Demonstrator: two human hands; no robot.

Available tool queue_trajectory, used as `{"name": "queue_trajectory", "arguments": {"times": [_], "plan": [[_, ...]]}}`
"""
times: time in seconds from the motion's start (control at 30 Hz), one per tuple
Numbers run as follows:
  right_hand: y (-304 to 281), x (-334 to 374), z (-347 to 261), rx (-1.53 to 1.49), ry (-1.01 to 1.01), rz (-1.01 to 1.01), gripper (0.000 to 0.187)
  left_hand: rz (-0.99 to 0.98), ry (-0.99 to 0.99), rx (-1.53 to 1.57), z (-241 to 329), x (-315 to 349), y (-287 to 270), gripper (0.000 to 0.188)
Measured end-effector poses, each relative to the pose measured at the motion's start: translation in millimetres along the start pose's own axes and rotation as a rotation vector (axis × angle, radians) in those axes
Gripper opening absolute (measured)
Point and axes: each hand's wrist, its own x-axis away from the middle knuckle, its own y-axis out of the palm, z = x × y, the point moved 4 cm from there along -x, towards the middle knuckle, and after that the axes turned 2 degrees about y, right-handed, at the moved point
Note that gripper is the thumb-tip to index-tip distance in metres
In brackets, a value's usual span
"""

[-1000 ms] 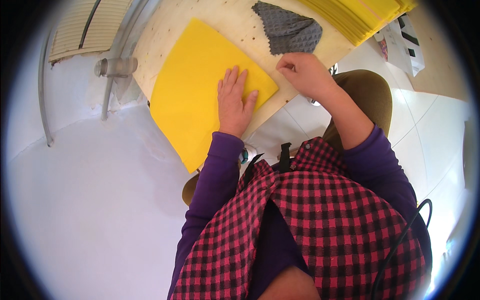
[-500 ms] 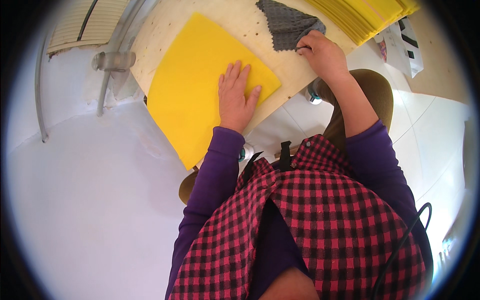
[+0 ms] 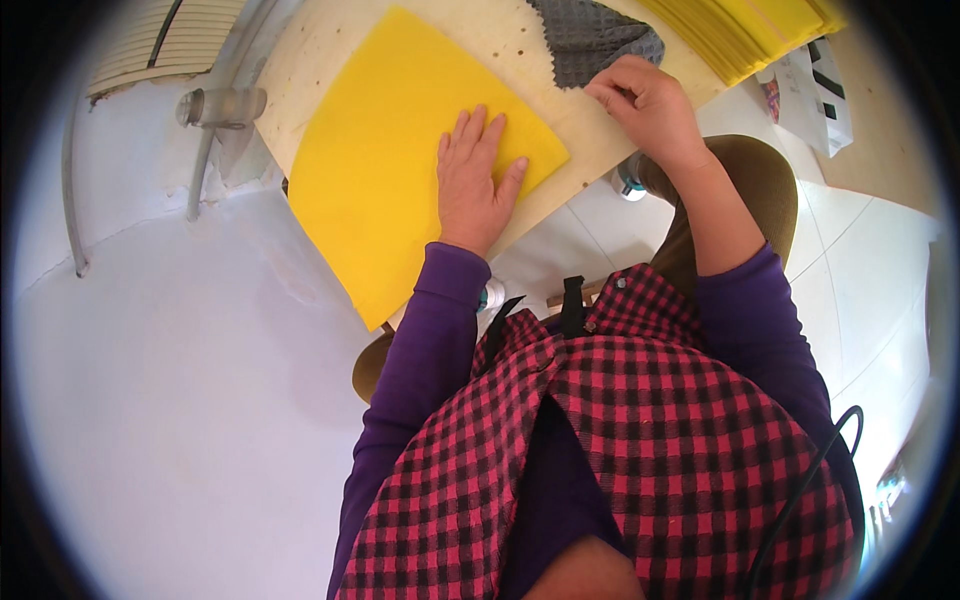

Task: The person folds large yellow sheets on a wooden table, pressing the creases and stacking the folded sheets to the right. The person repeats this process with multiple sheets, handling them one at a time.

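A large yellow sheet, felt-like and smooth, lies flat on the pale wooden board. My left hand rests on its right part, palm down, fingers stretched and thumb apart. Farther right, a dark grey waffle-textured cloth with a zigzag edge lies bunched near the board's far side. My right hand hovers by the cloth's near edge, thumb and fingers pinched together. Anything between those fingertips is too small or hidden to make out.
Folded yellow sheets are stacked at the far right of the wooden board. A white printed bag hangs beyond it. Pipes with a grey fitting run along the left wall. My knee is beneath the right arm.
My right hand has drawn slightly back from the grey cloth's edge, where its fingertips were touching. My left hand stays flat on the yellow sheet. The whole view has shifted a little.
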Motion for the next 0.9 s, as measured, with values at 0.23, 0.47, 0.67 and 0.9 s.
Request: {"name": "queue_trajectory", "arguments": {"times": [0.23, 0.47, 0.67, 0.9], "plan": [[25, 9, -8, -0.172, 0.157, -0.359, 0.019, -0.017, -0.011, -0.007, 1, -1, -1, 0.053], [31, 6, -10, 0.043, 0.168, -0.399, 0.026, -0.023, -0.015, 0.000, 0, -1, -1, 0.053], [33, 3, -11, 0.084, 0.205, -0.424, 0.026, -0.037, -0.026, 0.013, -1, -2, 0, 0.056], [31, 1, -15, 0.033, 0.339, -0.496, 0.028, -0.054, -0.041, -0.007, 1, -3, -1, 0.058]]}}
